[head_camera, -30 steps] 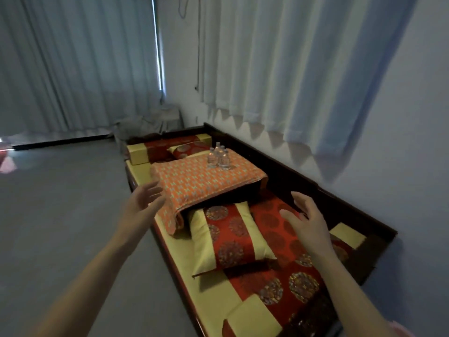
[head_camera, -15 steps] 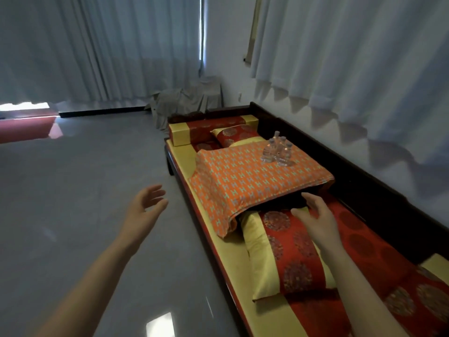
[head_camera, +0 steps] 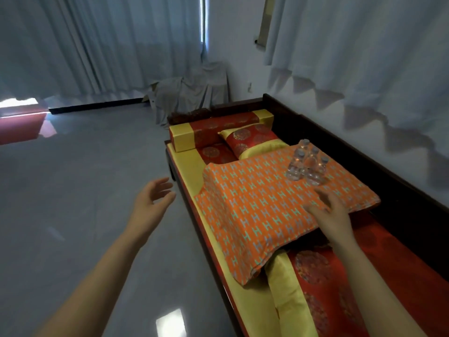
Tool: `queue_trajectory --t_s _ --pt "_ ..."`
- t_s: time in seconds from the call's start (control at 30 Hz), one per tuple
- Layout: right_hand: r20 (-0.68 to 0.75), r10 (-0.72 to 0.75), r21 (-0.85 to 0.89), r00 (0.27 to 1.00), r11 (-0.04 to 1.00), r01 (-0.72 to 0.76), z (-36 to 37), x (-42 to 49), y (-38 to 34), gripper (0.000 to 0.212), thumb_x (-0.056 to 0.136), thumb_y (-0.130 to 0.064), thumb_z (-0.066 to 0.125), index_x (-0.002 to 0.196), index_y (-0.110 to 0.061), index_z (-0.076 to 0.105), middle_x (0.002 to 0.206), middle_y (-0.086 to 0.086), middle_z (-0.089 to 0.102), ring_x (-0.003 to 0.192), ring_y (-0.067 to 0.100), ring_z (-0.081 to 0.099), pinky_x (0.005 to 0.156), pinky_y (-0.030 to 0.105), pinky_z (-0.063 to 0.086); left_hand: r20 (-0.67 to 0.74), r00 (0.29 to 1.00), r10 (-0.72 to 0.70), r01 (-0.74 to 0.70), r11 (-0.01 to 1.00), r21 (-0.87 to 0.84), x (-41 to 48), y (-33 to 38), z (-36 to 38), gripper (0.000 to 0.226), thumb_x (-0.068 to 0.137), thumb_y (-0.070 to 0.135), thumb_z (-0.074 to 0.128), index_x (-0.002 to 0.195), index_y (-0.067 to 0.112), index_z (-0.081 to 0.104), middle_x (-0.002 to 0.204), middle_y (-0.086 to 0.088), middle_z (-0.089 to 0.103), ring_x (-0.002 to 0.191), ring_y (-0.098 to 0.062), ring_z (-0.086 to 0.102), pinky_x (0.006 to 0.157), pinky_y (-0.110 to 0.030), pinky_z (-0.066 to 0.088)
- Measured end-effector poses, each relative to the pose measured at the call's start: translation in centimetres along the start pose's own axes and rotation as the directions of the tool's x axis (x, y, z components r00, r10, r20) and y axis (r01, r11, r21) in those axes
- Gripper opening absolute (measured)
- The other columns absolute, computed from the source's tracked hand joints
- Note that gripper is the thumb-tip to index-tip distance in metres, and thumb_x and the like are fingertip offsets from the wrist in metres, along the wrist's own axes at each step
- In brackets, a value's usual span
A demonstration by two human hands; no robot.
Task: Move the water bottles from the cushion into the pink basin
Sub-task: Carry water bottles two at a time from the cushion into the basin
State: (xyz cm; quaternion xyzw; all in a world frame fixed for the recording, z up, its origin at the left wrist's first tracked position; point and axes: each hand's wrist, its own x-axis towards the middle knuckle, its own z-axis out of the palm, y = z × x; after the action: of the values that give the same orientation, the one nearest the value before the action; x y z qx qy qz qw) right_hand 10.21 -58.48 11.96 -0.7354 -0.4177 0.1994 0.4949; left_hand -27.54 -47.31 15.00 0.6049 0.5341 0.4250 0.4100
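A cluster of small clear plastic water bottles stands upright at right of centre, on the far right part of an orange cushion patterned with pale H shapes. The cushion lies on a long dark wooden bench with a yellow and red mat. Behind it, toward upper centre, sit a red and yellow square pillow and a red and yellow bolster; grey draped cloth is heaped against the wall beyond. The right hand hovers open, fingers spread, over the cushion just short of the bottles, nothing between them. The left hand is open and empty above the grey floor, centre left. Compared with half a second ago, the right hand has advanced from the nearer pillow onto the cushion. No pink basin is visible.
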Motion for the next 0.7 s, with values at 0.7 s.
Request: queue_trajectory --t_s 0.7 --pt "-0.486 0.328 0.062 0.81 0.938 -0.342 11.4 18.5 1.1 0.052 0.076 -0.018 0.08 0.123 -0.026 0.058 0.133 0.001 0.055 0.127 0.018 0.048 0.092 0.031 0.039 0.644 0.752 0.14 -0.179 0.984 -0.004 40.9 -2.0 17.7 0.041 0.086 0.022 0.069 0.125 0.023 0.057 0.112 0.007 0.067 0.103 -0.007 0.062 0.084 -0.029 0.051"
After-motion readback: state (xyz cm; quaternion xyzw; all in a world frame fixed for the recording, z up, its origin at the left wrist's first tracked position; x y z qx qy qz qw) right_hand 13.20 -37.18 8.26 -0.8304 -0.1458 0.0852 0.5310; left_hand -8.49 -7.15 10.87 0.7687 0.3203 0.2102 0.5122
